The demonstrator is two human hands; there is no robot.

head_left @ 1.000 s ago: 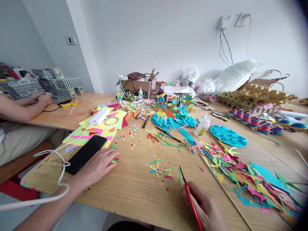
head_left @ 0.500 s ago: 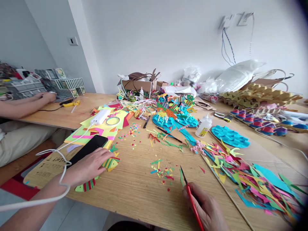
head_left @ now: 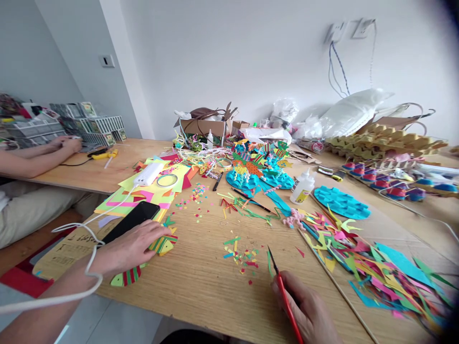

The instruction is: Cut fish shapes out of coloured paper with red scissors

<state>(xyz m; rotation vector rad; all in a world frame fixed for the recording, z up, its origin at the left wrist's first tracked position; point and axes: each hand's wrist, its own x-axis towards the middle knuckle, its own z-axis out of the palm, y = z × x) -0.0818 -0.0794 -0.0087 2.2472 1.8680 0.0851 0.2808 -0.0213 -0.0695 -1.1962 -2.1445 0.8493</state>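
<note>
bright, soft light; right corners dark, blurred.

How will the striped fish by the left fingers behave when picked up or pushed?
Probably light and bendy: the striped fish looks like cut paper. Unlikely to roll, since it looks flat. Pushed, it may slide, as the wooden table looks fairly smooth.

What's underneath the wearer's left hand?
A striped paper fish shows its head beyond the left hand; another striped fish pokes out beside the wrist. Whatever else lies beneath the palm is covered.
</note>
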